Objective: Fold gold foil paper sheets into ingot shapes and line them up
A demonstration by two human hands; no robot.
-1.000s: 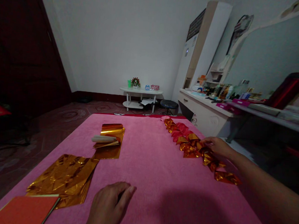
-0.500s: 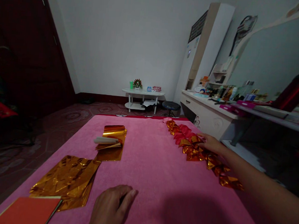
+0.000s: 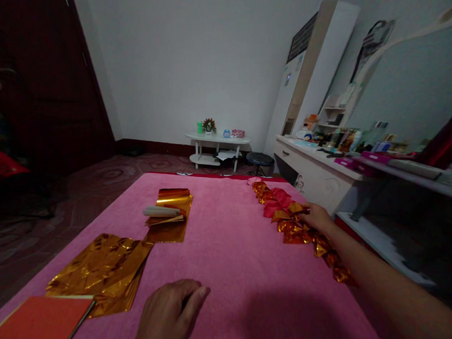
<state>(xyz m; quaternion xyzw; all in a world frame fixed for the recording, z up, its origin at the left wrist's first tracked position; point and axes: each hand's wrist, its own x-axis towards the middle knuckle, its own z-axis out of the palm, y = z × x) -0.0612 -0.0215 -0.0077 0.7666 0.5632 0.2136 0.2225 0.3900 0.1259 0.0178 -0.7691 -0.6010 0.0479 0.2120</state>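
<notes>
Folded pieces of shiny gold foil paper (image 3: 294,236) and a few red folded pieces (image 3: 280,196) lie in a slanting row on the right of the pink cloth (image 3: 219,262). At the right side of this row my right hand (image 3: 317,217) has its fingers closed on one gold foil paper piece (image 3: 296,208); the fingertips are partly hidden. My left hand (image 3: 169,313) rests on the cloth near the front, fingers curled, with nothing visible in it. Left of it lies a stack of creased gold foil sheets (image 3: 101,269). An orange-red paper stack (image 3: 43,318) overlaps the nearest corner.
More gold foil (image 3: 172,199), partly curled over, lies at the back left with a pale grey rolled object (image 3: 162,212). A white dressing table (image 3: 319,168) with bottles stands at the right. Beyond the cloth are a small white table (image 3: 217,138) and a round stool (image 3: 259,160).
My right hand stays at the foil row and has shifted very slightly. The nearest gold piece, beside the forearm, shows less now. My left hand has kept its place.
</notes>
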